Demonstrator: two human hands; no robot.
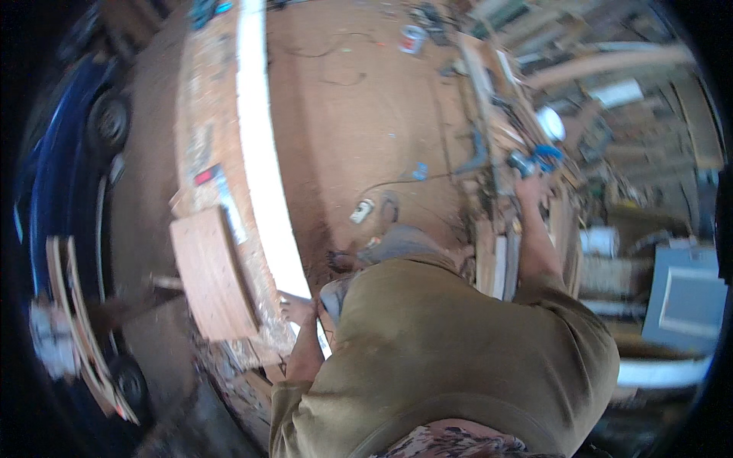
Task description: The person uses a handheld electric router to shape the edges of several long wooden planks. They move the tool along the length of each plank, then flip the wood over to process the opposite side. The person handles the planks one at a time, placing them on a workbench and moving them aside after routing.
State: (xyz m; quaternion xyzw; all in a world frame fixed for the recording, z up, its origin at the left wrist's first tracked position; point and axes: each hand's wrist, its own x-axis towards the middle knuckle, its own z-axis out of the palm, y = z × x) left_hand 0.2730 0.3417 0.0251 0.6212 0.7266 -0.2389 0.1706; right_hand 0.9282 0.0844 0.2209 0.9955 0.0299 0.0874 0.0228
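Observation:
A long white board (262, 145) lies along the workbench (206, 122) to my left. My left hand (298, 309) rests across the board's near end, its fingers apart. Out to the right, my arm is stretched over a cluttered bench, where my right hand (532, 185) is closed on a blue-and-grey tool (545, 158). Blur hides the tool's kind and exactly how the fingers hold it. On the workbench beside the white board lie a thick brown wooden panel (214, 273) and a flat pale blade-like tool (230, 204) with a red end.
Stacked timber (611, 69) fills the right side, near a white round container (550, 124) and a grey framed panel (687, 298). A cord and a small white object (362, 211) lie on the dirt floor; a bucket (412, 39) stands farther off. A blue car (69, 160) is at far left.

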